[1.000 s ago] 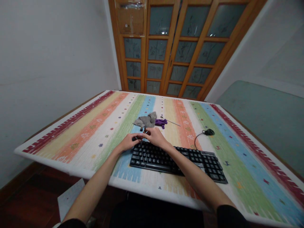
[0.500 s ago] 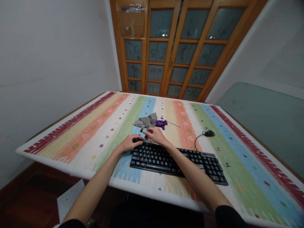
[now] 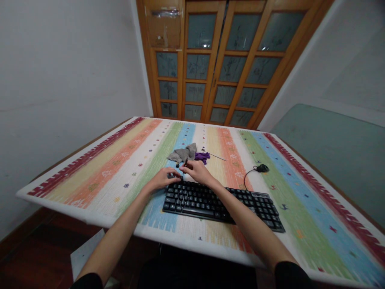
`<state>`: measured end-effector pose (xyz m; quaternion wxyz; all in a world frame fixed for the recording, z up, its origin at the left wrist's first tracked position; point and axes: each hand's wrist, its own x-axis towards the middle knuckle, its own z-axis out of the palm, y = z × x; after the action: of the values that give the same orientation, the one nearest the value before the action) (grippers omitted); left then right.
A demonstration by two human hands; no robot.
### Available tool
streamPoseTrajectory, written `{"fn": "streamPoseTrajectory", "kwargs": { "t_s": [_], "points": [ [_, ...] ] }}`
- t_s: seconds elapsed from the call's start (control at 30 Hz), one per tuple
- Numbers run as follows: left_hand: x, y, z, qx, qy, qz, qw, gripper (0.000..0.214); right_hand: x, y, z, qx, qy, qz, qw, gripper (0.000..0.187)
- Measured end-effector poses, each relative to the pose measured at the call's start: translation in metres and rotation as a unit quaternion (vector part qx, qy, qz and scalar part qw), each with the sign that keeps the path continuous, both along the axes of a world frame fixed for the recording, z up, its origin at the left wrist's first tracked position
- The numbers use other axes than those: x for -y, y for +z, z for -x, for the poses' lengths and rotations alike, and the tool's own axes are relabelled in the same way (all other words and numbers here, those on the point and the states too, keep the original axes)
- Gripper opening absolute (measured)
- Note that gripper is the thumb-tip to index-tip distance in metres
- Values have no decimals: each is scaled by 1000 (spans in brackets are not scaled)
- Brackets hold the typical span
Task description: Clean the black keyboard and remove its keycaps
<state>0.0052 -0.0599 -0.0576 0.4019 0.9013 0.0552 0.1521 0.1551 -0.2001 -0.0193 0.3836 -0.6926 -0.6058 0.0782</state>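
A black keyboard (image 3: 195,200) lies at the front of the table. My left hand (image 3: 162,180) is at its back left corner, fingers curled and thumb against the top row of keys. Close beside it, my right hand (image 3: 197,170) reaches across the keyboard and pinches a slim tool with a dark handle (image 3: 185,162). The tool points down at the back edge near the left thumb; its tip is too small to make out. Just beyond the fingertips sits a small black piece, like a loose keycap (image 3: 177,165).
Behind the hands lie a crumpled grey cloth (image 3: 182,154) and a purple cloth (image 3: 202,157), with a thin metal rod (image 3: 218,157) beside it. The keyboard's coiled cable (image 3: 261,168) rests at the right. A striped cloth (image 3: 117,176) covers the table.
The right hand has turned slightly, and the tool's dark handle now stands more upright above the fingers. The left hand stays at the keyboard corner. The view has shifted slightly.
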Motion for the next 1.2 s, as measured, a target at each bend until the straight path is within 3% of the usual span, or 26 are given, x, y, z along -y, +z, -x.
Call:
{"fn": "streamPoseTrajectory", "kwargs": {
  "t_s": [0.13, 0.23, 0.4, 0.5, 0.6, 0.83, 1.0, 1.2],
  "points": [
    [-4, 5, -4, 9, -7, -41, 999, 20, 1, -2, -1, 7, -15, -12, 1000, 22],
    [-7, 8, -8, 37, -15, -52, 998, 18, 1, -7, -5, -40, -27, -35, 998, 25],
    [-12, 8, -19, 87, 18, -13, 996, 21, 3, -16, -17, -186, -43, -81, 978, 34],
    [-14, 6, -27, 99, 32, 17, 994, 24, 5, -20, -23, -226, -67, -82, 968, 37],
    [-17, 3, -36, 110, 48, -13, 993, 21, 10, -21, -25, -222, -72, -80, 969, 38],
    [-31, -16, -53, 54, 81, -201, 975, 14, 26, -17, -17, -147, -27, -81, 985, 34],
    [-37, -24, -55, 37, 88, -234, 968, 17, 34, -18, -10, -126, -27, -73, 989, 30],
    [-35, -23, -51, 35, 78, -237, 968, 20, 38, -22, -3, -134, -20, -57, 989, 32]
  ]
}}
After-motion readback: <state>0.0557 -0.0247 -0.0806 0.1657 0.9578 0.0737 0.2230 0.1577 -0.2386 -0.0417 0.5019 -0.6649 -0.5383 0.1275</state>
